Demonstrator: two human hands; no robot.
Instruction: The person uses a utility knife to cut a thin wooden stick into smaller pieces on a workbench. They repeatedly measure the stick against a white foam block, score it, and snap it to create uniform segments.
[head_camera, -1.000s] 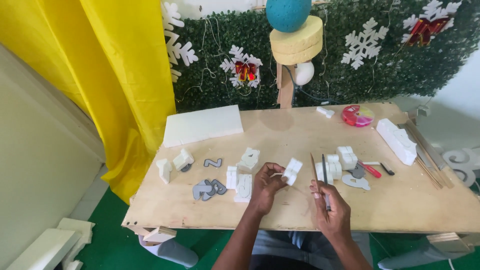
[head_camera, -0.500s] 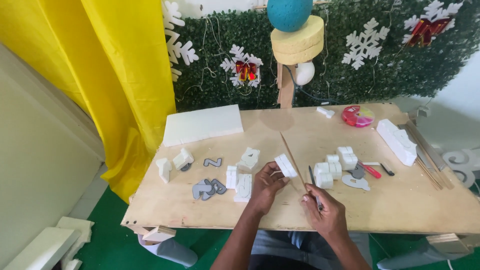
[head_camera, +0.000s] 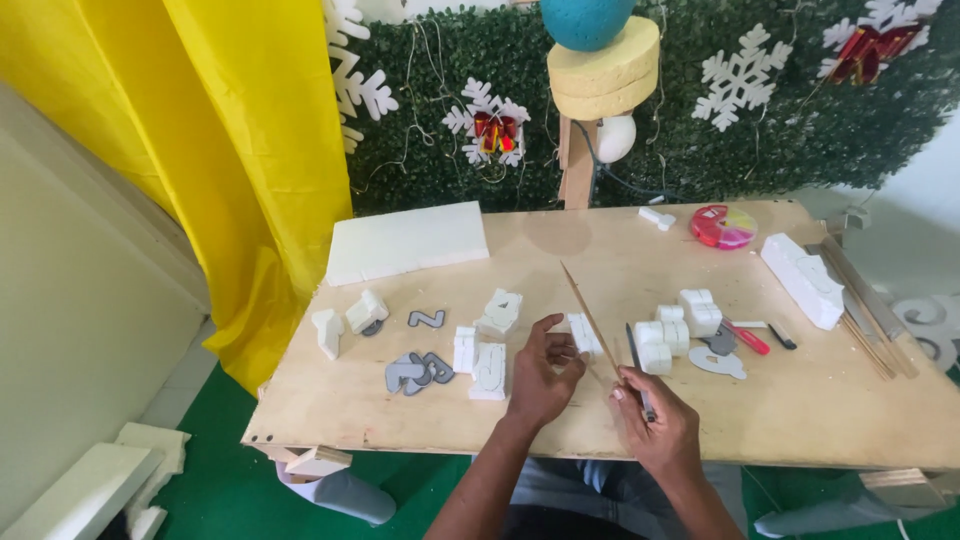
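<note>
Near the desk's (head_camera: 400, 400) front edge, our left hand (head_camera: 541, 375) pinches a white foam block (head_camera: 583, 335) with its fingers, while our right hand (head_camera: 655, 425) grips a thin wooden stick (head_camera: 590, 320) (plus a dark pen). We should steady the block and keep the stick straight.

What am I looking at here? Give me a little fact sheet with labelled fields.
Setting: plywood table before a green hedge wall with white snowflakes, yellow curtain on one side.
Left hand: holds a small white foam piece.
Right hand: holds a thin wooden stick pointing up and away, plus a dark slim tool.
On the table: white foam letters, grey cut-out shapes, a foam slab, a pink round case.
Contact: stick tip and foam piece lie close; touching unclear.
</note>
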